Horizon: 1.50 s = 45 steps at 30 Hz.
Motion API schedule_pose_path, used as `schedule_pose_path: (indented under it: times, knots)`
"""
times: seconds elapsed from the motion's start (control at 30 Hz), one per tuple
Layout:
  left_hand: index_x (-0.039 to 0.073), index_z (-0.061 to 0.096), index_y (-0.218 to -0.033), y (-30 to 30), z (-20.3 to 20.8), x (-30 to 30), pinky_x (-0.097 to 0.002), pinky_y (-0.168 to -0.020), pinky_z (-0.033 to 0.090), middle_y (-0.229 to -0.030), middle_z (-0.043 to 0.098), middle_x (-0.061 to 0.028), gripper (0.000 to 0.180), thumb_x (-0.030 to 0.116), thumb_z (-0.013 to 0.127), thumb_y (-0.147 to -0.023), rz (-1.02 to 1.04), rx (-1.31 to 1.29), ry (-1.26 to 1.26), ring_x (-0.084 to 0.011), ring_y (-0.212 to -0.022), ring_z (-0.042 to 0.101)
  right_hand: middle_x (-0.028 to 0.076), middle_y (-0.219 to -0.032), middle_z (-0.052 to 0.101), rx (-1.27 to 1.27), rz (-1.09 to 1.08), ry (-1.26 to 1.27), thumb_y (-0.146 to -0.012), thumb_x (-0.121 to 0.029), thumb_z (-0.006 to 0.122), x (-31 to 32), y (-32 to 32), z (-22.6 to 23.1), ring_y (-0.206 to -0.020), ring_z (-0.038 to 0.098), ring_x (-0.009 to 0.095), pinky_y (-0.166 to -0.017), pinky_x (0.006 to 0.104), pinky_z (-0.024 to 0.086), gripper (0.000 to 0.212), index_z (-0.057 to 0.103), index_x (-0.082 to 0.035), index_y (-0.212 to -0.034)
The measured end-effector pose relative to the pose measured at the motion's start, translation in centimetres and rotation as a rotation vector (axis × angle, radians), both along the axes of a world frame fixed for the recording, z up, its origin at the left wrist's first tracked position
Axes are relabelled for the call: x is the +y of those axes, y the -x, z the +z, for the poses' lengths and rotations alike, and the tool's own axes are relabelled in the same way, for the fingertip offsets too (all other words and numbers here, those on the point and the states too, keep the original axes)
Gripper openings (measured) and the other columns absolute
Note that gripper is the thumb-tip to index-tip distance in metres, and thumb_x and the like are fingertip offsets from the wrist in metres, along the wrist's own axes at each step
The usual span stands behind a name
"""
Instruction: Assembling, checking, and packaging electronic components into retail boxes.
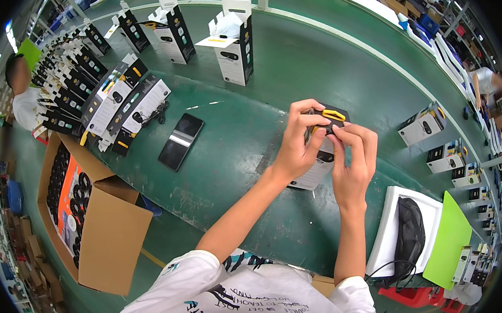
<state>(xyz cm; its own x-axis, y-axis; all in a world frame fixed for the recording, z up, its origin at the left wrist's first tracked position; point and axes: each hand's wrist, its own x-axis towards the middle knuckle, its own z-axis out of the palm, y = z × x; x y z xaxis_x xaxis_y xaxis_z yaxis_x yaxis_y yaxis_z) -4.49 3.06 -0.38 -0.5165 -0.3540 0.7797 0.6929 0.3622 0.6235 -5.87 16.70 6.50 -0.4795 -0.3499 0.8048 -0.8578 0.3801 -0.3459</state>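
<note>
A black and white carton (318, 168) stands upright on the green worktable (228, 158) in front of me, partly covered by my hands. Its dark top carries a yellow handle (334, 114). My left hand (302, 138) grips the upper left edge, thumb and fingers bent against the top. From the right side, my right hand (354, 155) pinches the near edge of the top, with the thumb close to the left thumb. The fingertips hide part of the lid's front edge.
Left of me lie a black phone (181, 142), flattened cartons (125, 104) and a large cardboard box (114, 236) of black coiled items. Open cartons (234, 44) stand beyond; closed ones (422, 126) line the right. A white tray (387, 228) holds a black pouch (409, 232).
</note>
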Motion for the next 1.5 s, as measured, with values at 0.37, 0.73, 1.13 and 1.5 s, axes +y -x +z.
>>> schedule_pose_path:
  times: [0.37, 0.73, 1.13, 1.5]
  knots:
    - [0.007, 0.061, -0.124, 0.1, -0.1, -0.4, -0.0432, -0.102, 0.053, -0.133, 0.054, -0.0185, 0.017, 0.01, 0.063, -0.107, 0.046, 0.016, -0.017, -0.0327, -0.119, 0.061, 0.01, -0.114, 0.067, 0.32, 0.016, -0.073, -0.088, 0.009, 0.077, -0.4, 2.1, -2.4, -0.108, 0.069, 0.033, -0.087, 0.0447, 0.06, 0.026, 0.073, -0.002, -0.112]
    - [0.006, 0.061, -0.123, 0.3, -0.6, -1.0, -0.0424, -0.1, 0.053, -0.134, 0.054, -0.0179, 0.018, 0.011, 0.066, -0.106, 0.086, 0.003, -0.037, -0.0311, -0.116, 0.062, 0.01, -0.118, 0.071, 0.061, 0.081, -0.136, -0.089, 0.002, 0.08, -1.1, 2.2, 0.2, -0.108, 0.065, 0.033, -0.088, 0.0442, 0.056, 0.029, 0.072, -0.001, -0.117]
    - [0.007, 0.062, -0.124, 0.7, 0.0, -1.0, -0.0418, -0.098, 0.055, -0.134, 0.054, -0.0171, 0.017, 0.009, 0.065, -0.107, 0.073, -0.018, -0.051, -0.0311, -0.117, 0.063, 0.008, -0.11, 0.069, 0.261, 0.073, -0.082, -0.083, 0.006, 0.083, -1.1, 3.8, -1.6, -0.102, 0.066, 0.029, -0.08, 0.0425, 0.057, 0.028, 0.077, -0.004, -0.108]
    - [0.008, 0.067, -0.12, 0.6, -0.1, -1.7, -0.0394, -0.095, 0.055, -0.132, 0.055, -0.015, 0.016, 0.007, 0.069, -0.104, 0.102, -0.026, -0.042, -0.0287, -0.114, 0.063, 0.009, -0.1, 0.065, -0.127, 0.087, -0.065, -0.083, 0.004, 0.084, -1.5, 2.5, 1.9, -0.093, 0.064, 0.026, -0.081, 0.0386, 0.054, 0.017, 0.074, -0.002, -0.096]
